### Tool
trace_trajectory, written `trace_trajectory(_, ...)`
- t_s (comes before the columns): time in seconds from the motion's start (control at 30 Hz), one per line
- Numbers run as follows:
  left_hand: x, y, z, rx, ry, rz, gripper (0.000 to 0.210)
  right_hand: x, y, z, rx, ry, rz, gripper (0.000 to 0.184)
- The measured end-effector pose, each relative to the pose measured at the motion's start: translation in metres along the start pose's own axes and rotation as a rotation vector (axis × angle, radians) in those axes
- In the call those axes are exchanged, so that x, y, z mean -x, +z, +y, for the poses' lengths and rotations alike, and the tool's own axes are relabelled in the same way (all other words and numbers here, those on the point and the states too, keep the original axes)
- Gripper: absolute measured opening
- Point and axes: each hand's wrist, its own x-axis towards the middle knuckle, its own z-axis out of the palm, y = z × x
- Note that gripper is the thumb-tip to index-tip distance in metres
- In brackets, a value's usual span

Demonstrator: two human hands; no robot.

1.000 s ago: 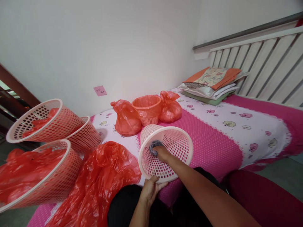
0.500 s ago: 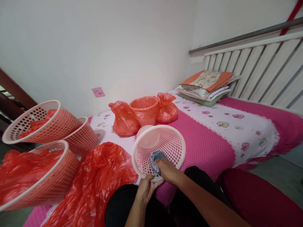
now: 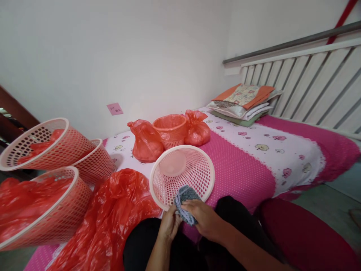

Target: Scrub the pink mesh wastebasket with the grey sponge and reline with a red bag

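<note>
Head view: right hand and left hand both closed around a grey cloth, just at the near rim of a tipped, empty pink basket. Left of that basket, baskets stuffed with red bags.

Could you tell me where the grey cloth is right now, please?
In the head view, low and central, the grey cloth sits between the left hand and right hand, at the near rim of the tipped pink mesh basket.
</note>
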Motion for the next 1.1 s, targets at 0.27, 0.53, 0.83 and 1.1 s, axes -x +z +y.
trace_trajectory(0.27, 0.004, -0.003, 0.009, 0.008, -0.005, 0.02, 0.031, 0.037, -0.05, 0.02, 0.162, -0.02, -0.029, 0.056)
trace_trajectory(0.53, 0.004, -0.01, 0.011, -0.012, -0.028, 0.031, 0.036, 0.055, -0.1, 0.045, 0.303, 0.281, 0.237, 0.058)
trace_trajectory(0.83, -0.001, -0.021, 0.005, -0.041, 0.071, 0.06, 0.047, 0.062, -0.091, 0.057, -0.289, 0.651, 0.616, 0.041)
trace_trajectory(1.1, -0.003, -0.025, -0.001, -0.027, 0.143, 0.063, 0.038, 0.07, -0.084, 0.066, -0.438, 0.746, 0.664, 0.046)
